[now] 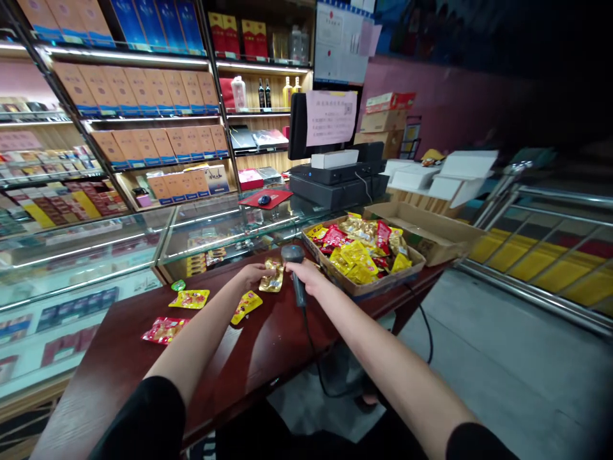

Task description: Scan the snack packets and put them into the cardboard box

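Observation:
My left hand (252,275) has its fingers closed on the edge of a gold snack packet (272,276) above the dark red table (211,364). Beside it, my right hand (306,275) touches the gold packet's side and the black handheld scanner (293,254), whose handle points down toward me; how the fingers wrap it is partly hidden. A yellow packet (246,306) lies just below my left hand. Further left lie another yellow packet (190,299), a small green packet (178,285) and a red packet (164,329).
An open cardboard box (364,291) full of yellow, red and gold packets stands right of the scanner. Behind are a glass counter (215,223), a red mouse pad (268,199) and a monitor (297,128). The scanner's cable (313,351) hangs past the table's front edge.

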`<state>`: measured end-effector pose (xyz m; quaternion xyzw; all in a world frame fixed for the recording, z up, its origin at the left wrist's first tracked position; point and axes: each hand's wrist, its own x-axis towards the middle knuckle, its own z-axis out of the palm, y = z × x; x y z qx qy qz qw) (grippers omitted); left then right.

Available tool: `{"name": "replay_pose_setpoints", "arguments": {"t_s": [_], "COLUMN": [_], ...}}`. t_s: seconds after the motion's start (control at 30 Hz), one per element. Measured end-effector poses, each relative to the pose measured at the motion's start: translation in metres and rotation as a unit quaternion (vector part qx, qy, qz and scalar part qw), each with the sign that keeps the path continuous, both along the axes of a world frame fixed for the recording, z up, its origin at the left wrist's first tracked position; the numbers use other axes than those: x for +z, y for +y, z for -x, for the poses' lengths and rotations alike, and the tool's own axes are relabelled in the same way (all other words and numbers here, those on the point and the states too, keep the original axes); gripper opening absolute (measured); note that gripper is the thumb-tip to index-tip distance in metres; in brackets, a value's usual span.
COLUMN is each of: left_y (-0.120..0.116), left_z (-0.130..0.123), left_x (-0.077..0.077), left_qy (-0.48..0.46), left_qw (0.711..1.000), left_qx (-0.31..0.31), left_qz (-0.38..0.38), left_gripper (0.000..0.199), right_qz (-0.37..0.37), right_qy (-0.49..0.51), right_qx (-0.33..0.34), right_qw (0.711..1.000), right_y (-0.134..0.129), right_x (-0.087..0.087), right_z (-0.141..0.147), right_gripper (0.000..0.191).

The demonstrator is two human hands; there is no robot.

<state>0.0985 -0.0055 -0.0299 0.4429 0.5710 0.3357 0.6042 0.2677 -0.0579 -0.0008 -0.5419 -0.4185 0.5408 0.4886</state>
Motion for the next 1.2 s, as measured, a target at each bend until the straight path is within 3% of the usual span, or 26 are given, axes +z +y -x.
{"name": "replay_pose_setpoints", "arguments": {"t_s": [0.1, 0.2, 0.37, 0.53, 0.83, 1.03, 1.2], "left_y": [-0.002, -0.001, 0.009, 0.016, 0.011, 0.021, 0.02], "left_z": [-0.005, -0.009, -0.009, -0.011, -0.022, -0.026, -0.031], "left_x": [-0.001, -0.003, -0.005, -0.005, 0.002, 0.014, 0.016], "left_qy": [-0.036, -0.055, -0.076, -0.09, -0.107, -0.131, -0.141], "left_qw": [0.999, 0.997, 0.994, 0.99, 0.981, 0.978, 0.978], "left_qx": [0.039, 0.049, 0.049, 0.007, -0.038, -0.046, -0.041], "left_qz": [-0.006, -0.022, -0.065, -0.104, -0.156, -0.156, -0.152], "left_gripper": [0.042, 0.042, 0.05, 0.053, 0.046, 0.046, 0.043], "right_qz": [-0.016, 0.021, 0.033, 0.044, 0.042, 0.048, 0.025], "right_qy": [-0.008, 0.047, 0.003, 0.001, 0.007, -0.003, -0.017], "right_qx": [-0.021, 0.043, 0.064, 0.08, 0.057, 0.05, 0.053], "right_qw": [1.0, 0.998, 0.997, 0.996, 0.997, 0.998, 0.998], "right_y": [-0.034, -0.064, -0.087, -0.094, -0.09, -0.084, -0.083], "right_x": [0.003, 0.002, -0.008, -0.018, -0.016, -0.018, -0.012], "right_z": [0.004, 0.011, 0.016, 0.017, 0.024, 0.02, 0.02], "right_gripper": [0.008, 0.014, 0.009, 0.013, 0.018, 0.018, 0.019]}}
